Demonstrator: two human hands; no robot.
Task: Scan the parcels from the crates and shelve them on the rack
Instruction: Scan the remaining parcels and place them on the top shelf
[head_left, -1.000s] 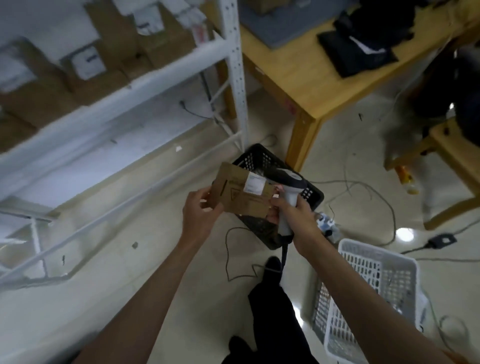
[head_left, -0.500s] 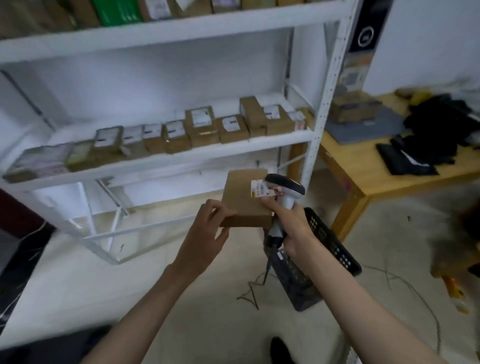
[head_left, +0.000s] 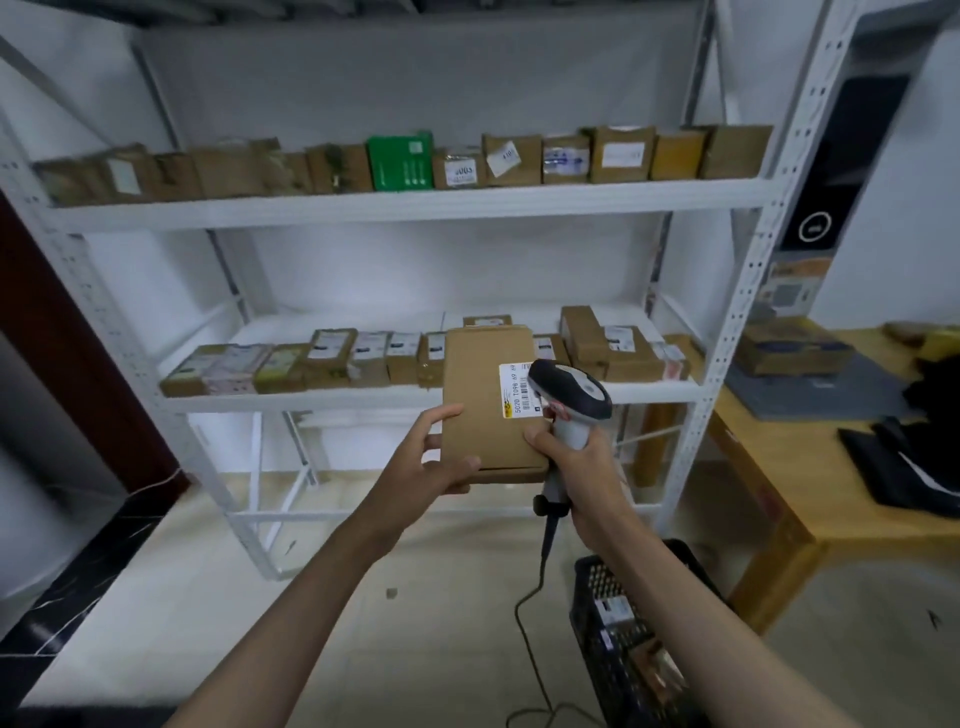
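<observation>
A flat brown cardboard parcel (head_left: 483, 400) with a white barcode label on its right side is held up in front of the white rack (head_left: 415, 205). My left hand (head_left: 426, 457) grips the parcel's lower left corner, thumb on top. My right hand (head_left: 576, 457) grips the handle of a grey and white barcode scanner (head_left: 569, 395), and its thumb touches the parcel's lower right edge. The scanner's head sits beside the label. A black crate (head_left: 623, 634) with parcels inside stands on the floor at the lower right.
Rows of several brown parcels and one green box (head_left: 400, 162) fill the rack's upper and middle shelves. A wooden table (head_left: 795, 467) with dark cloth and boxes stands to the right. The scanner's cable (head_left: 535, 597) hangs to the floor. A dark door frame is at left.
The view has swung up from the floor and crates to face the rack. The parcel has turned from tilted to upright, with both hands still on it and the scanner beside the label.
</observation>
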